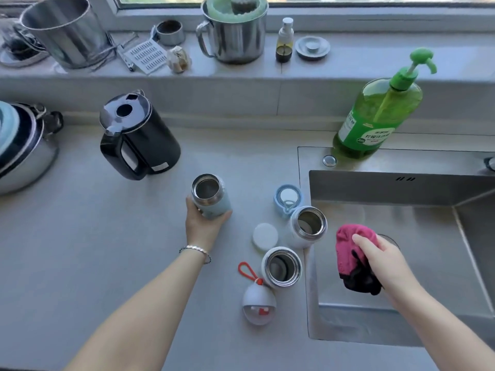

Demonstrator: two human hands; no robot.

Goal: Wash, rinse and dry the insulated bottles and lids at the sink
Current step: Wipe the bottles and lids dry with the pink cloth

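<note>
The steel sink (428, 188) fills the right of the frame. Over it, the right hand (380, 261) grips a crumpled pink-and-black cloth (351, 253). At centre, the left hand (205, 223) wraps round a lidless pale-green insulated bottle (211, 196). Just left of the sink stand an upper white bottle (308, 226) and a lower white bottle (281, 267), both lidless. A blue lid (288, 198), a white lid (265, 235) and a grey lid (258, 303) lie beside them.

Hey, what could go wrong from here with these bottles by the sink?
The white bottle nearest the sink stands right at its edge; the right grip, holding the pink cloth, might knock it in. The rounded grey lid lies loose on the counter and may roll. The teal bottle, in the left grip alone, could slip if wet.
</note>
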